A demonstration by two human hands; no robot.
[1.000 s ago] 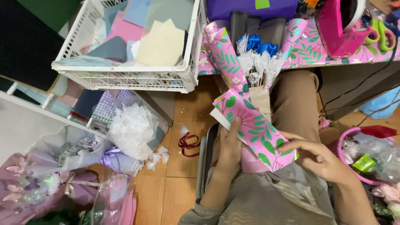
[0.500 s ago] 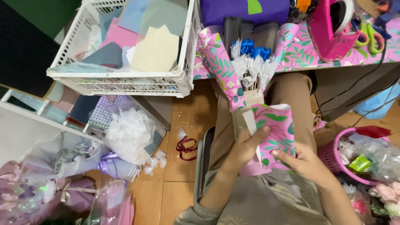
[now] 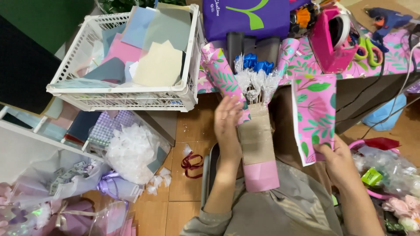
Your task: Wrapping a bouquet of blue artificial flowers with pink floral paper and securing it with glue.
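Nearest me, lap: I see one bouquet [image 3: 258, 148] lying along my lap, its stem end a pink band toward me and brown paper above it; its lowest edge melts into my grey clothing.
Left hand: my left hand [image 3: 228, 124] lies flat and open, fingers stretched, against the bouquet's left side; I cannot tell whether the thumb hooks behind it.
Right hand: my right hand [image 3: 337, 159] is closed in a pinch on the bottom edge of one pink leaf-print sheet [image 3: 315, 118], which it holds upright, just right of the bouquet and apart from it; the fingertips are hidden behind the sheet.
Floor left: one dark red ribbon [image 3: 191, 162] curls near my left forearm; beside it a heap of white tufts [image 3: 131, 150], too many to count, and wrapped bunches cut off by the left edge.
Floor right: one pink basket [image 3: 365, 146], mostly hidden by clear film and my right arm.
Bouquet top: clear-wrapped tips and blue flowers [image 3: 256, 65]; I make out two or three blooms, no surer. One rolled printed sheet [image 3: 221, 70] leans at its left.
Table: one white crate [image 3: 127, 96] of coloured paper, one pink tape dispenser [image 3: 334, 41], one pair of green scissors [image 3: 369, 48], one blue glue gun [image 3: 387, 17] cut off at the top.
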